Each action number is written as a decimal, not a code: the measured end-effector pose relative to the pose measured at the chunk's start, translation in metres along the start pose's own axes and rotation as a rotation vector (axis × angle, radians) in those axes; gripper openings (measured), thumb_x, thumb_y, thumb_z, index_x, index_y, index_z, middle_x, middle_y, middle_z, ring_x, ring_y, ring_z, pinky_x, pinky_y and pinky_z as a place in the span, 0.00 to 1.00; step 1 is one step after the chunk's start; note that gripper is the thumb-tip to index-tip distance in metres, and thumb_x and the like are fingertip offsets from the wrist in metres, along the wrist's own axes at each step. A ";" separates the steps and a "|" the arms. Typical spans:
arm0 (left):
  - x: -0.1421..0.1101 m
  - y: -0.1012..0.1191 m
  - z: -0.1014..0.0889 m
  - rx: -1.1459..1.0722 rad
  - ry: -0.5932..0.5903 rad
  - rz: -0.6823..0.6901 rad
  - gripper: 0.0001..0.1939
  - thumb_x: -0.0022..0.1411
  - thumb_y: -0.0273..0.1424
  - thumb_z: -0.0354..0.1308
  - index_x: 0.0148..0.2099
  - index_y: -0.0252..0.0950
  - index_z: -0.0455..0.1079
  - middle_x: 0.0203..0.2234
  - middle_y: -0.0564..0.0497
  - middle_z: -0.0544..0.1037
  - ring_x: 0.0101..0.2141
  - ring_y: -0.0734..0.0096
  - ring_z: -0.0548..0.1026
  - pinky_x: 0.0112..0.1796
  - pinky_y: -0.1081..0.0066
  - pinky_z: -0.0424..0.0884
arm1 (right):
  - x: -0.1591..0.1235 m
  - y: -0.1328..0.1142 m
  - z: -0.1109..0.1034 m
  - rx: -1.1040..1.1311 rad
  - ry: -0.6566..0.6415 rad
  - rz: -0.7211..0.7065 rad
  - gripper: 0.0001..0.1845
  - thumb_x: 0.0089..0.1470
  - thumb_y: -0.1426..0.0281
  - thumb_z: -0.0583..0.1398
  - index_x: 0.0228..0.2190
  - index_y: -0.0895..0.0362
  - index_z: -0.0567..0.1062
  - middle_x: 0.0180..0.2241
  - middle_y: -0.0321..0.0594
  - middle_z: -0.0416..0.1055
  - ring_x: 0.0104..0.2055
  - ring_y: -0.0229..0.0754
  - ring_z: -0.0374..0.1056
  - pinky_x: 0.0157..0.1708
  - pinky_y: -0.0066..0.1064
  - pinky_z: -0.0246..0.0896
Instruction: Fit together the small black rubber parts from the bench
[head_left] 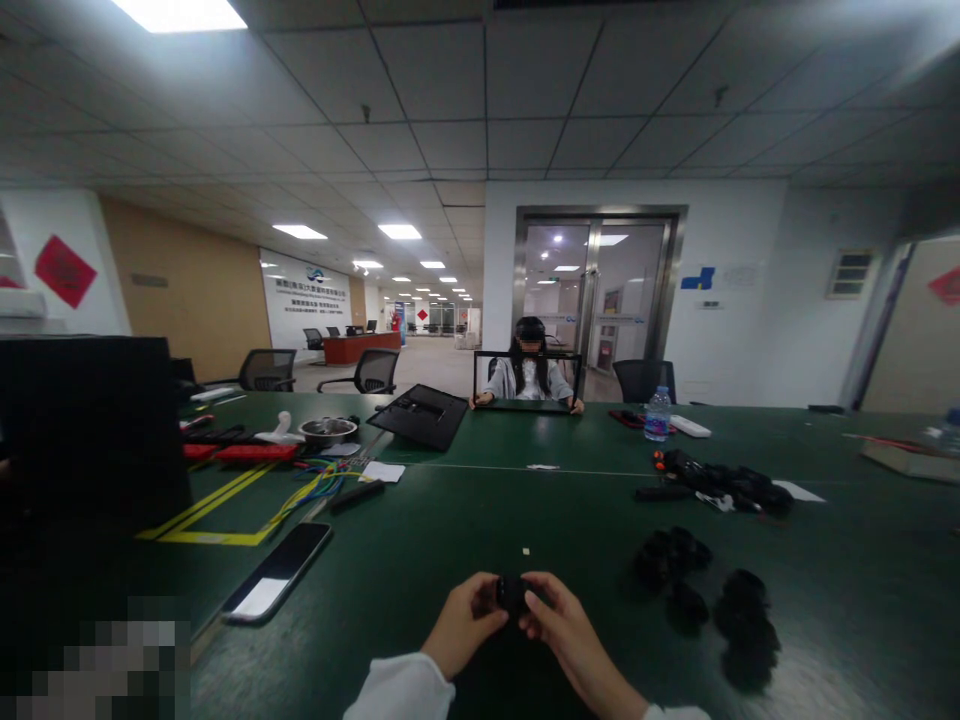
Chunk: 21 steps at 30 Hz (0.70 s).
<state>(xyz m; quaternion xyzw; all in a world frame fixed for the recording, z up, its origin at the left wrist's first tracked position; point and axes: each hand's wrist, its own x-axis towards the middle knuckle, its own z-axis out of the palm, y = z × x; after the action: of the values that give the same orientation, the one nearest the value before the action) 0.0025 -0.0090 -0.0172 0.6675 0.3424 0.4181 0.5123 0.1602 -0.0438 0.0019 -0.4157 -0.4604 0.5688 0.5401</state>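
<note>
Between my two hands is a small black part (513, 594), held just above the green tabletop; its exact kind cannot be made out. My left hand (466, 620) pinches it from the left, thumb and fingers closed on its edge. From the right, my right hand (561, 625) grips the same part with thumb and forefinger, the other fingers curled beneath. A tiny pale square (526, 551) lies on the table just beyond my fingertips. To the right of my right hand sit several dark, rounded black pieces (742, 625), some of them bunched together.
A phone (279, 575) lies left, near coloured wires (311, 490) and a metal bowl (328, 430). A dark monitor (90, 430) stands far left. Across the table (450, 520), a person (531, 375) holds a black frame (526, 406). A water bottle (658, 415) stands back right.
</note>
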 end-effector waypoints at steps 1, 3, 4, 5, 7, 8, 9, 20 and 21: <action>0.001 -0.001 0.000 0.002 0.004 -0.004 0.14 0.45 0.30 0.60 0.37 0.32 0.66 0.29 0.50 0.72 0.31 0.70 0.70 0.33 0.71 0.63 | 0.000 0.000 0.000 0.002 -0.001 0.005 0.19 0.37 0.60 0.61 0.32 0.57 0.68 0.31 0.38 0.66 0.24 0.35 0.64 0.24 0.29 0.57; 0.001 -0.003 0.001 0.005 0.014 -0.016 0.13 0.46 0.32 0.60 0.35 0.32 0.66 0.25 0.52 0.71 0.27 0.72 0.69 0.30 0.73 0.63 | 0.000 0.000 -0.001 0.009 -0.011 0.007 0.19 0.39 0.60 0.61 0.33 0.57 0.68 0.30 0.38 0.66 0.24 0.34 0.64 0.24 0.28 0.57; 0.001 -0.004 0.001 0.007 0.020 -0.023 0.13 0.46 0.34 0.59 0.34 0.32 0.65 0.24 0.53 0.70 0.25 0.73 0.68 0.28 0.73 0.63 | 0.000 0.000 -0.001 0.016 -0.018 0.004 0.18 0.39 0.60 0.60 0.33 0.57 0.68 0.30 0.38 0.66 0.25 0.34 0.64 0.24 0.28 0.56; 0.001 -0.004 0.001 0.010 0.024 -0.026 0.13 0.47 0.35 0.59 0.32 0.32 0.65 0.22 0.54 0.69 0.24 0.74 0.68 0.27 0.74 0.63 | 0.000 0.000 -0.001 0.024 -0.029 0.002 0.18 0.40 0.60 0.60 0.33 0.57 0.68 0.30 0.38 0.66 0.25 0.34 0.64 0.24 0.28 0.56; 0.001 -0.004 0.002 0.022 0.029 -0.027 0.13 0.48 0.37 0.58 0.30 0.32 0.63 0.21 0.55 0.67 0.23 0.76 0.67 0.26 0.75 0.62 | -0.001 0.000 -0.002 0.041 -0.053 0.005 0.17 0.41 0.60 0.60 0.33 0.57 0.68 0.29 0.37 0.66 0.25 0.34 0.64 0.24 0.28 0.56; 0.000 -0.003 0.002 0.032 0.031 -0.027 0.13 0.48 0.38 0.57 0.29 0.32 0.63 0.20 0.56 0.67 0.22 0.76 0.67 0.26 0.75 0.62 | -0.001 -0.001 -0.002 0.049 -0.064 0.011 0.17 0.41 0.60 0.59 0.32 0.58 0.68 0.29 0.37 0.66 0.25 0.34 0.64 0.24 0.28 0.56; -0.001 -0.002 0.002 0.043 0.030 -0.027 0.14 0.48 0.39 0.57 0.29 0.33 0.62 0.20 0.56 0.67 0.23 0.76 0.66 0.26 0.75 0.61 | -0.001 -0.001 -0.002 0.054 -0.073 0.018 0.17 0.41 0.60 0.59 0.32 0.58 0.68 0.29 0.37 0.66 0.25 0.34 0.64 0.24 0.28 0.55; -0.001 0.009 0.003 -0.034 0.035 -0.040 0.17 0.50 0.42 0.54 0.38 0.34 0.64 0.30 0.51 0.68 0.29 0.73 0.67 0.24 0.76 0.64 | -0.003 -0.002 0.000 -0.113 -0.178 -0.028 0.16 0.42 0.61 0.58 0.34 0.57 0.67 0.33 0.38 0.66 0.24 0.34 0.64 0.24 0.28 0.56; -0.001 0.009 0.003 -0.030 0.040 -0.047 0.17 0.50 0.42 0.53 0.37 0.34 0.64 0.29 0.51 0.68 0.28 0.73 0.67 0.23 0.77 0.63 | -0.003 -0.002 0.000 -0.127 -0.183 -0.029 0.16 0.43 0.61 0.58 0.34 0.57 0.67 0.34 0.38 0.66 0.25 0.34 0.64 0.24 0.28 0.56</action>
<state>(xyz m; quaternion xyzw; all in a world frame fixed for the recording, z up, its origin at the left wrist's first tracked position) 0.0048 -0.0133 -0.0087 0.6431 0.3619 0.4240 0.5250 0.1611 -0.0467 0.0032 -0.3887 -0.5489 0.5663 0.4764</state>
